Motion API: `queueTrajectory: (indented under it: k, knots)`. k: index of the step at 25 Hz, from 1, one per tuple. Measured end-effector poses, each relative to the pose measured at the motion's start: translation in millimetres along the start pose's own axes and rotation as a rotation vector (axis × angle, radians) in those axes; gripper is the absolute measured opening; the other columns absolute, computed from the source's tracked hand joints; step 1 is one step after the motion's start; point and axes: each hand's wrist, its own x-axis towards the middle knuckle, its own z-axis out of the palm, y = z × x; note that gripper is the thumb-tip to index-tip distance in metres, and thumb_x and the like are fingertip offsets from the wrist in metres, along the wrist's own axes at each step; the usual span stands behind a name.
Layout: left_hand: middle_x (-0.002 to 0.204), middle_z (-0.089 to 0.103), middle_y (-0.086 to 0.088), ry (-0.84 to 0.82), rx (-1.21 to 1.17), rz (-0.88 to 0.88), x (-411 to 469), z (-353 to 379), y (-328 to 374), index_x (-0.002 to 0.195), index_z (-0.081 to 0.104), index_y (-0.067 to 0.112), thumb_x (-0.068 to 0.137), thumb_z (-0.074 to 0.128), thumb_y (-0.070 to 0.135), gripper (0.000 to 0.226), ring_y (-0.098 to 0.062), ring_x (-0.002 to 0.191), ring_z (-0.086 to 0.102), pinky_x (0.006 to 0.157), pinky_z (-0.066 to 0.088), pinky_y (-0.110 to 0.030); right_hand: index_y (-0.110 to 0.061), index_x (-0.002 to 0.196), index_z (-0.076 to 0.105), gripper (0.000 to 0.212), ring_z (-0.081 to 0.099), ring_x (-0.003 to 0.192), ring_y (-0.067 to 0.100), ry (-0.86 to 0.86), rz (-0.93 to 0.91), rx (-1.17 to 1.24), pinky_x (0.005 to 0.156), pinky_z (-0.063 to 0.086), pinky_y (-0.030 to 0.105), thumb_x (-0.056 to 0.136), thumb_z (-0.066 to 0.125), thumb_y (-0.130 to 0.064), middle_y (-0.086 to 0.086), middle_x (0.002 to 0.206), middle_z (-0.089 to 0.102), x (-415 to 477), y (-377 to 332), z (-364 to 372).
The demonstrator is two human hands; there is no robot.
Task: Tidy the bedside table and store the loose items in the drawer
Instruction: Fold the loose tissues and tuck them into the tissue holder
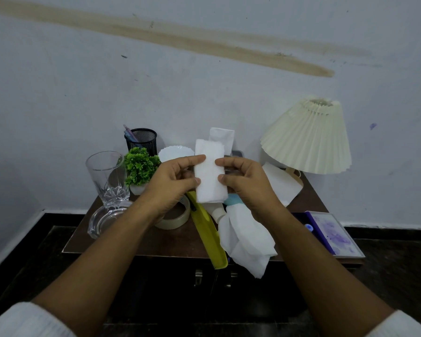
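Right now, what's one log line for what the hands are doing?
left hand: pinches folded tissue | right hand: pinches it too | yellow comb, tape roll: on table

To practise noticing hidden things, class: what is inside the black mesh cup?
At least one purple-pink pen leans out of the black mesh cup. The green plant covers the cup's base, so anything lying lower inside cannot be seen.

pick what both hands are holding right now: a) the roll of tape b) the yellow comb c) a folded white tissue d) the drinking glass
c: the left hand and the right hand each pinch a side edge of the folded white tissue, holding it upright between them.
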Motion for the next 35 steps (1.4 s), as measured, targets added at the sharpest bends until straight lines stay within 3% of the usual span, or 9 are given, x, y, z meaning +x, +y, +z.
queueTrajectory:
  k: [3,5,8,12,20,23,26,31,35]
  knots:
    - [0.109,0.074,-0.003,0.078,-0.043,0.024,-1,8,4,0.134,0.062,0.009,0.092,0.059,-0.011,0.046,-0.005,0.096,0.072,0.080,0.058,-0.019,-0.014,0.115,0.072,0.028,0.068,0.090,0.003,0.120,-0.121,-0.256,0.082,0.060,0.027,0.089,0.068,-0.003,-0.009,0.102,0.071,-3,0,2]
    - [0.112,0.074,-0.003,0.065,-0.084,0.004,-1,12,4,0.136,0.061,0.010,0.095,0.058,-0.004,0.043,-0.013,0.103,0.072,0.085,0.060,-0.026,-0.015,0.116,0.072,0.025,0.067,0.090,0.001,0.140,-0.166,-0.340,0.086,0.060,0.029,0.091,0.070,-0.012,-0.010,0.101,0.070,-3,1,8]
    - [0.122,0.072,-0.004,-0.016,-0.166,-0.034,0,17,5,0.137,0.061,0.013,0.100,0.057,0.009,0.038,-0.018,0.113,0.069,0.094,0.058,-0.036,-0.016,0.130,0.063,0.038,0.068,0.105,0.013,0.057,-0.074,-0.233,0.092,0.060,0.040,0.094,0.069,-0.025,-0.001,0.114,0.071,-2,3,18]
    - [0.127,0.070,0.004,-0.056,-0.174,-0.030,0,24,8,0.132,0.064,0.019,0.103,0.051,0.030,0.034,-0.009,0.121,0.063,0.100,0.051,-0.037,-0.018,0.131,0.058,0.043,0.073,0.097,0.018,0.049,-0.008,-0.049,0.080,0.063,0.038,0.093,0.071,-0.032,0.001,0.102,0.074,-2,-1,18]
    - [0.131,0.068,-0.006,-0.069,-0.318,-0.079,6,29,16,0.149,0.037,0.027,0.105,0.024,0.050,0.051,-0.015,0.127,0.059,0.109,0.040,-0.037,-0.010,0.119,0.068,0.026,0.075,0.095,0.022,0.148,0.023,0.040,0.073,0.064,0.037,0.094,0.068,-0.018,0.007,0.104,0.076,8,-5,18]
    - [0.139,0.061,0.002,0.092,-0.186,-0.033,8,22,11,0.142,0.049,0.028,0.103,0.051,0.034,0.040,-0.007,0.124,0.058,0.103,0.047,-0.028,-0.007,0.121,0.066,0.027,0.073,0.098,0.025,0.189,0.036,0.049,0.069,0.064,0.036,0.094,0.063,-0.007,0.008,0.107,0.074,10,-7,14]
    - [0.141,0.057,0.006,0.020,-0.113,-0.067,10,10,1,0.147,0.045,0.025,0.096,0.066,0.021,0.056,-0.010,0.126,0.056,0.099,0.048,-0.027,-0.009,0.121,0.065,0.026,0.074,0.096,0.024,0.110,0.047,0.088,0.073,0.064,0.039,0.095,0.064,-0.009,0.006,0.107,0.075,6,-10,12]
    - [0.098,0.078,-0.004,-0.068,-0.142,-0.143,8,5,-2,0.115,0.072,0.009,0.093,0.068,0.014,0.022,-0.014,0.086,0.073,0.064,0.056,-0.023,-0.007,0.126,0.064,0.033,0.074,0.099,0.027,0.086,0.049,0.121,0.075,0.064,0.042,0.094,0.069,-0.014,0.010,0.112,0.074,4,-9,12]
    - [0.086,0.074,-0.004,-0.026,-0.142,-0.142,9,4,-1,0.101,0.073,0.008,0.090,0.072,0.015,0.013,-0.010,0.074,0.069,0.056,0.053,-0.023,-0.008,0.126,0.062,0.043,0.073,0.096,0.030,0.025,0.121,0.164,0.063,0.061,0.033,0.087,0.077,-0.017,0.014,0.113,0.072,1,-13,10]
